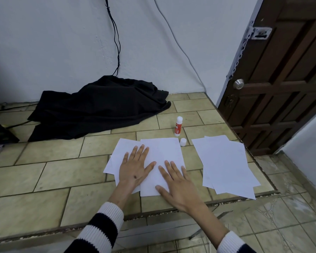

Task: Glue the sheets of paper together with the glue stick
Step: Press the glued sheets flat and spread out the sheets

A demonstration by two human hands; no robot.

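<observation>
Sheets of paper (161,154), overlapped near the front edge of the tiled platform (62,168), pressed flat under left hand (135,168) and right hand (179,187), fingers straight and spread. Glue stick (178,126) upright just behind the sheets, loose cap (183,142) beside it. Second paper pile (226,163) toward the right edge. Black cloth (98,108) at the back.

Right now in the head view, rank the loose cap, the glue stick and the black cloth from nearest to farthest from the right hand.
From the right hand:
1. Loose cap, beyond the fingertips, beside the sheet's far right corner.
2. Glue stick, upright just past the cap.
3. Black cloth, far left by the wall.
</observation>
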